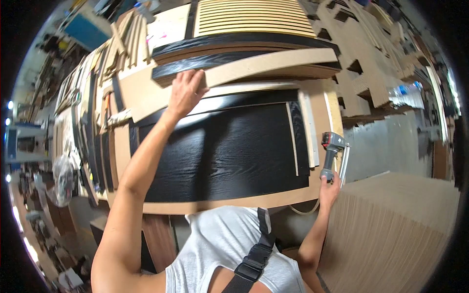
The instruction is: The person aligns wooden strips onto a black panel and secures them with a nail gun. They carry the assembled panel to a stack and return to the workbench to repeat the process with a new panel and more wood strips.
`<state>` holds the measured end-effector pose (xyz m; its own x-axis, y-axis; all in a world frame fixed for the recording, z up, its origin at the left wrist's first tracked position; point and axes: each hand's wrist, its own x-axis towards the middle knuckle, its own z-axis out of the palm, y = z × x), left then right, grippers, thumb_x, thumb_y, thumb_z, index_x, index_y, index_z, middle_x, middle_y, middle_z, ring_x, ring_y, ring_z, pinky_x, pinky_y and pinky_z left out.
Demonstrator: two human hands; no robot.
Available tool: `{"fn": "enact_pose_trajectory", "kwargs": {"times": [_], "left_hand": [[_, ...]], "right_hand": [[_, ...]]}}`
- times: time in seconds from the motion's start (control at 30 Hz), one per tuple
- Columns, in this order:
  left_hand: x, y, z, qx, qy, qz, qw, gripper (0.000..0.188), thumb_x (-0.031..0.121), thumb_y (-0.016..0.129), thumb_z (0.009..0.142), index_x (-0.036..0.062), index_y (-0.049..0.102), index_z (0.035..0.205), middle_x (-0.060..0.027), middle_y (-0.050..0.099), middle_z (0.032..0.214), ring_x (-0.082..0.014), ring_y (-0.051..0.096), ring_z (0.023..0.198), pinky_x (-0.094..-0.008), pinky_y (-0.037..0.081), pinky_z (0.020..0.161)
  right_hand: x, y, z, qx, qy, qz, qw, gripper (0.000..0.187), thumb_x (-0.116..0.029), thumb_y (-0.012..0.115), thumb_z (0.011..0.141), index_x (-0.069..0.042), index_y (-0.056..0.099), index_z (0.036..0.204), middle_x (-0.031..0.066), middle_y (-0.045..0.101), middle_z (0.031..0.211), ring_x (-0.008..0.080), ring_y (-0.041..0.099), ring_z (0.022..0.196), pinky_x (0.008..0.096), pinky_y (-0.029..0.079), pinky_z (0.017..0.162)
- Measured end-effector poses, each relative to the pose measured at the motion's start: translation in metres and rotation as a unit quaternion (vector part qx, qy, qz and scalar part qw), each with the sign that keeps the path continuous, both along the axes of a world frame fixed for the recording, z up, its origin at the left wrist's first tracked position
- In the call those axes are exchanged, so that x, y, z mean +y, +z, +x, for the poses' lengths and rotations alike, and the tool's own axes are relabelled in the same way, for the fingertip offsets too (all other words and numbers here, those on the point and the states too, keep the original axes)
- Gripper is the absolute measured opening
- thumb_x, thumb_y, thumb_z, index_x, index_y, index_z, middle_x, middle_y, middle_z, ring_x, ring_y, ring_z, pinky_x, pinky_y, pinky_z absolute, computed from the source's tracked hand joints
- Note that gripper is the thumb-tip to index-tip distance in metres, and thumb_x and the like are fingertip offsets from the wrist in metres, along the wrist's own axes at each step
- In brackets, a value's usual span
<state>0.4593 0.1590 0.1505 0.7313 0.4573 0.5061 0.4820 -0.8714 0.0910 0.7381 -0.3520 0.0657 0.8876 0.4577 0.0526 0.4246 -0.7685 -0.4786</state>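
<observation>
A black wood-grain panel [234, 151] lies flat on the workbench in front of me, with narrow strips along its far and right edges. Beyond it, my left hand [185, 93] has its fingers curled round the left end of a long tan board strip [273, 64]. This strip slants over stacked black-faced strips [195, 63]. At the bench's right edge, my right hand [330, 189] closes on the lower end of a grey and red nail gun [332, 146]. A thin hose [305, 212] hangs below that hand.
Black and tan strips [97, 136] crowd the bench's left side. A slatted panel [254, 17] lies at the back. Stacked brown boards [391, 215] stand close on my right, with notched board stacks [356, 63] and a plastic bottle [408, 89] farther off.
</observation>
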Motion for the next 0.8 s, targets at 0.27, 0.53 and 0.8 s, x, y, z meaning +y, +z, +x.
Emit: {"fn": "enact_pose_trajectory", "kwargs": {"times": [0.27,0.53,0.8], "left_hand": [[-0.165,-0.014,-0.131,0.022,-0.057,-0.281,0.958,0.050,0.034,0.070,0.089,-0.0005,0.061,0.124,-0.0210,0.059,0.117,-0.0387,0.054,0.113,-0.0467,0.045,0.099],[-0.240,-0.030,-0.189,0.140,-0.129,-0.548,0.815,0.050,0.040,0.061,0.095,-0.0022,0.065,0.122,-0.0189,0.065,0.118,-0.0348,0.057,0.115,-0.0435,0.044,0.102],[-0.213,-0.050,-0.205,0.270,-0.086,-0.605,0.744,0.048,0.048,0.073,0.084,0.0000,0.075,0.089,-0.0184,0.070,0.077,-0.0333,0.067,0.073,-0.0428,0.051,0.069]], "right_hand": [[0.004,0.015,-0.010,0.267,-0.259,0.360,0.856,0.072,-0.052,0.056,0.099,0.002,0.043,0.145,0.0187,0.054,0.139,0.0287,0.057,0.121,0.0414,0.047,0.098],[-0.017,0.028,-0.015,0.457,-0.196,0.584,0.642,0.075,-0.062,0.046,0.099,-0.006,0.039,0.148,0.0173,0.037,0.155,0.0312,0.041,0.138,0.0512,0.036,0.109],[-0.054,0.016,-0.012,0.433,-0.148,0.386,0.801,0.051,-0.041,0.069,0.094,-0.007,0.054,0.129,0.0100,0.065,0.113,0.0203,0.062,0.093,0.0332,0.051,0.085]]}}
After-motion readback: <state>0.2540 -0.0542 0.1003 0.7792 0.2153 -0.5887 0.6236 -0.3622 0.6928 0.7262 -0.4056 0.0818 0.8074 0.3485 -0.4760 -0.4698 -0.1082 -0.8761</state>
